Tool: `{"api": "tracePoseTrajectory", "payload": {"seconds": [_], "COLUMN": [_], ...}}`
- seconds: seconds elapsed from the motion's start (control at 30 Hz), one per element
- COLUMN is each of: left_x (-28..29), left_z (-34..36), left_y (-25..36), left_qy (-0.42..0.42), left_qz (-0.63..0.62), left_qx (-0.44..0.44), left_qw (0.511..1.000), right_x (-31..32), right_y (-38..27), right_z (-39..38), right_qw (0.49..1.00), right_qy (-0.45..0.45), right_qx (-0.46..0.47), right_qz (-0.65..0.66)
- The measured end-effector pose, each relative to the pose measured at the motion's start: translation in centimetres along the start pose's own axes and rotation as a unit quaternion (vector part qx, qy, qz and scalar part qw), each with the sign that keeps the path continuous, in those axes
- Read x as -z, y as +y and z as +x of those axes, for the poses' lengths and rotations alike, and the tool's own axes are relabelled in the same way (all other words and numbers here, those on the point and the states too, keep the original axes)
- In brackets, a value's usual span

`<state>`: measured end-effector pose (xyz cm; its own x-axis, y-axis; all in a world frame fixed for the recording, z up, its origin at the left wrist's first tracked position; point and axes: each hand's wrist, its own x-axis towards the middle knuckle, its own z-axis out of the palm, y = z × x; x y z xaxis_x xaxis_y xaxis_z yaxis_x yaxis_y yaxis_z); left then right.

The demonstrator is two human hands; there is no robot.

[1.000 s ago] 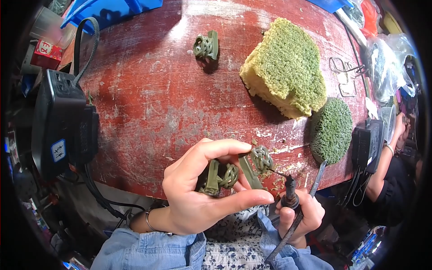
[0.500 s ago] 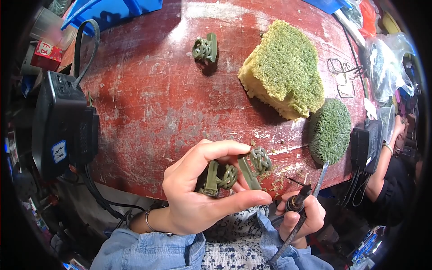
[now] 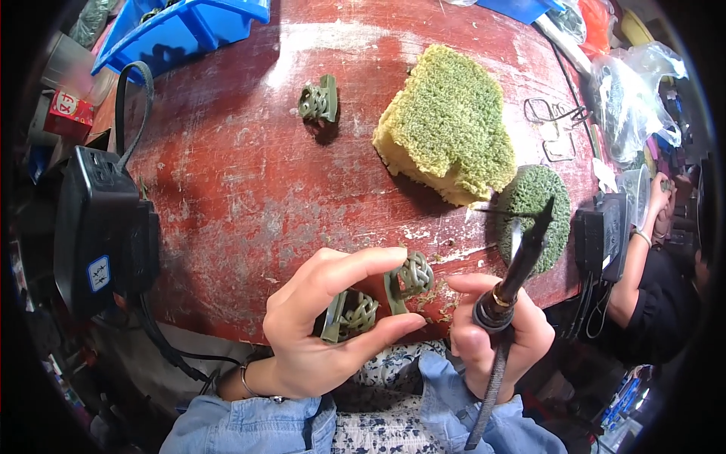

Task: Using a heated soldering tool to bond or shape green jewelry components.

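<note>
My left hand (image 3: 310, 325) holds two small dark green openwork pieces with braided lattice sides and flat bands, wax-like in look. One braided piece (image 3: 414, 274) is pinched between thumb and fingertips; the other braided piece (image 3: 357, 316) sits in the curl of the fingers. In my right hand (image 3: 522, 333) is a black pen-shaped tool (image 3: 518, 265) with a thin dark tip, pointing up and away. A slim metal tool with a textured grey handle (image 3: 490, 397) is gripped along with it, its silvery end partly hidden behind the black one. The hands are apart.
A third braided piece (image 3: 318, 100) stands on the worn red table (image 3: 227, 189). Right of it lie a yellow-green sponge block (image 3: 450, 121) and a round green sponge (image 3: 548, 193). Black power boxes (image 3: 102, 227) flank the table; a blue bin (image 3: 189, 30) is at the far left. Another person's arm (image 3: 635, 257) shows at right.
My right hand has turned and raised the black tool, which now points away over the round sponge. The table and its things sit slightly further left in view. Both hands keep their holds.
</note>
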<state>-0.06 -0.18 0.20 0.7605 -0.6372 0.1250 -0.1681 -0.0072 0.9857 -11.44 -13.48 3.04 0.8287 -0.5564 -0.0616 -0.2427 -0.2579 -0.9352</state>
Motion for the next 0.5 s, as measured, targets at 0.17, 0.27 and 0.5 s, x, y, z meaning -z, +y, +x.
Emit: {"api": "tracePoseTrajectory", "payload": {"seconds": [0.17,0.27,0.5], "left_x": [-0.1,-0.08,-0.13], "left_z": [0.12,0.19,0.14], "left_y": [-0.04,0.2,0.15], "left_qy": [-0.005,-0.012,-0.027], "left_qz": [-0.006,-0.015,-0.023], "left_qx": [-0.014,-0.023,-0.024], "left_qw": [1.0,1.0,0.999], "right_x": [-0.78,-1.04,-1.05], "right_y": [-0.26,-0.4,0.07], "right_z": [0.75,0.84,0.78], "right_qw": [1.0,0.999,0.999], "right_qy": [0.006,0.006,0.004], "right_qx": [0.0,-0.008,0.012], "right_qz": [0.01,0.033,0.053]}}
